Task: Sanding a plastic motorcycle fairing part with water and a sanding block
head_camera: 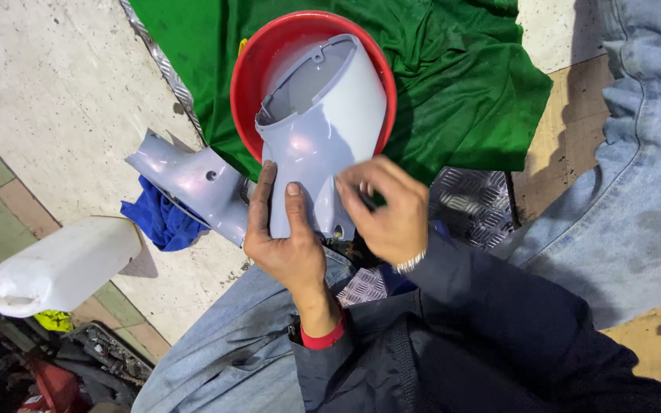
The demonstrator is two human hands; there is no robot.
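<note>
While both hands, left and right, grip the grey cowl, its base (underside) stays hidden.

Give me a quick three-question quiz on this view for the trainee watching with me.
1. True or false: the left hand grips the lower end of the grey plastic cover.
2. What lies under the red basin? A) the green cloth B) the blue rag C) the white jug
3. Fill in: the right hand touches the cover near its ____ edge.

Key: 1 true; 2 A; 3 lower.
</note>
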